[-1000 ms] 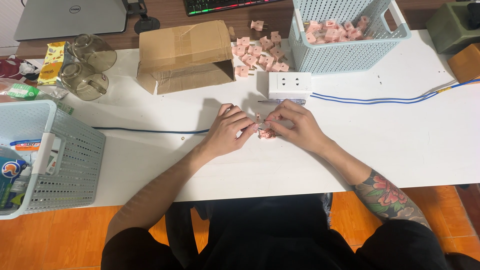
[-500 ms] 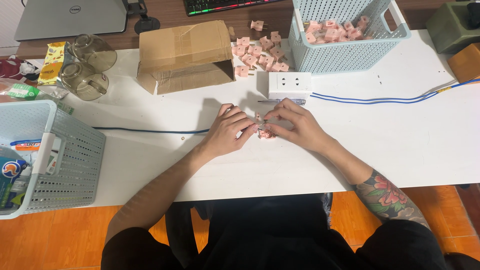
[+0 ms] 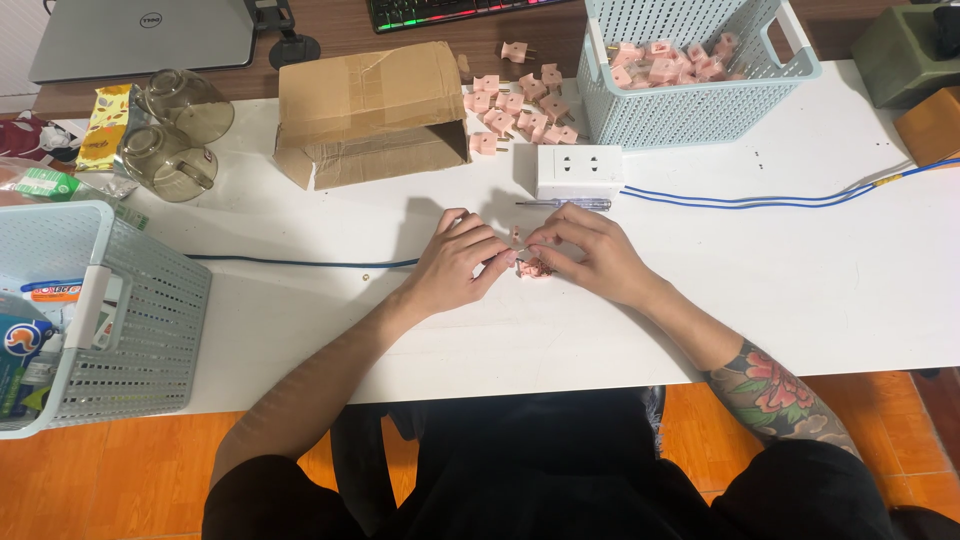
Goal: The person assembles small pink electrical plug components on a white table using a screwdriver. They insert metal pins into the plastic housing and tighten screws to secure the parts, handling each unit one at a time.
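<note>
Below the white socket block [image 3: 579, 171] | your left hand [image 3: 452, 268] and right hand [image 3: 592, 262] pinch one pink plug [image 3: 533, 268] (partly hidden) | loose pink plugs [image 3: 520, 108] above it remain; basket [image 3: 700, 105] holds more

Two mesh baskets [image 3: 690, 105] [image 3: 130, 320], two glass mugs [image 3: 185, 100] [image 3: 165, 160], one cardboard box [image 3: 370, 110], one white power strip [image 3: 578, 170], one screwdriver [image 3: 565, 203], two hands [image 3: 455, 265] [image 3: 590, 258].

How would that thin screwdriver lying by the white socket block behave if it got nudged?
The thin screwdriver with a clear handle looks round and slim, so it would probably roll across the smooth white table. It seems light and stiff. The white socket block behind it might stop it.
</note>
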